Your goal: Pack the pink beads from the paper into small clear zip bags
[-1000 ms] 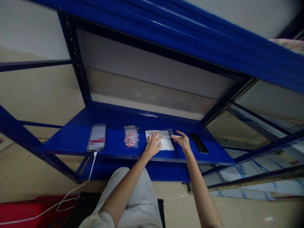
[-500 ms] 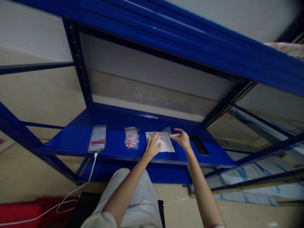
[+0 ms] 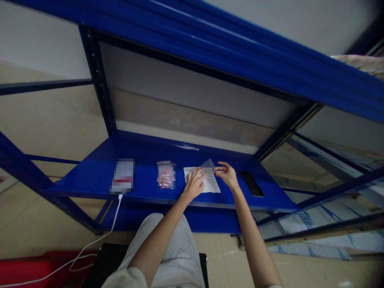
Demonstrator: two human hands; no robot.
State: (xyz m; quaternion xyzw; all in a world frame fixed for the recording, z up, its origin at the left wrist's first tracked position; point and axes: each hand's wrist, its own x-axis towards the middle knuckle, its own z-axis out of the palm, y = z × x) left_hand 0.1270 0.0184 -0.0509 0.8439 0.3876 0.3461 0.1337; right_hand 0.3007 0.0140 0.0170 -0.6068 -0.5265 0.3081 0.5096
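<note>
My left hand (image 3: 194, 185) lies palm down on a white paper sheet (image 3: 212, 185) near the shelf's front edge, its fingers stretched and slightly apart. A clear plastic bag (image 3: 207, 164) sticks up over the sheet between my hands; its lower part is hard to make out. The thumb and forefinger of my right hand (image 3: 227, 176) pinch the right edge of this bag. To the left of my left hand, several small clear zip bags (image 3: 166, 175) with pink pieces inside are stacked.
The blue metal shelf (image 3: 144, 148) carries a blurred-out white item (image 3: 123, 176) with a white cable (image 3: 115, 218) at the left. A black phone (image 3: 252, 184) lies right of my right hand. A blue beam (image 3: 210, 52) crosses above.
The clear bag has shifted slightly left and stands a little higher. My right hand has moved slightly left with it; my left hand stays on the sheet.
</note>
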